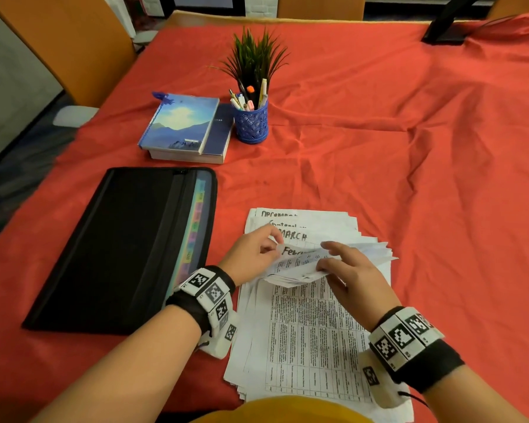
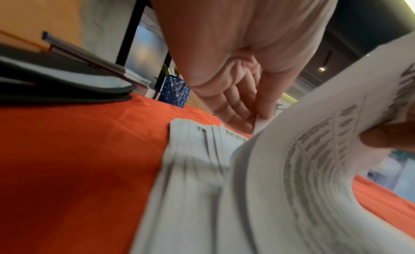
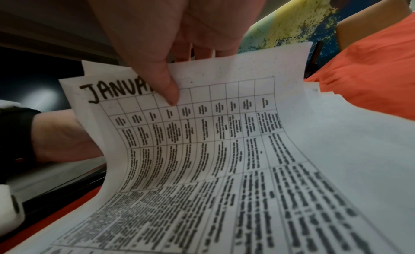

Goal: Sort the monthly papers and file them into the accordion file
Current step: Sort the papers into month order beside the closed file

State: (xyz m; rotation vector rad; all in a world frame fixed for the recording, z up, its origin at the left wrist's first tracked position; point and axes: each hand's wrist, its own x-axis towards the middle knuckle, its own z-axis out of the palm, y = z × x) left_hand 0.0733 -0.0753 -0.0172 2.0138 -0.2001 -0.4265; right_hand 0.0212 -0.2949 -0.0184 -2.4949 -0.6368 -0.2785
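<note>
The stack of papers (image 1: 303,331) lies on the red-covered surface (image 1: 379,132) at 6 o'clock, its far ends lifted and fanned. The right hand (image 1: 351,276) curls round the raised sheets, thumb pressing the page headed "JANUA…". The left hand (image 1: 252,254) pinches the corner of a sheet with curled fingers (image 2: 238,101). The black accordion file (image 1: 119,248) lies at 9 o'clock of the stack, coloured tabs showing.
</note>
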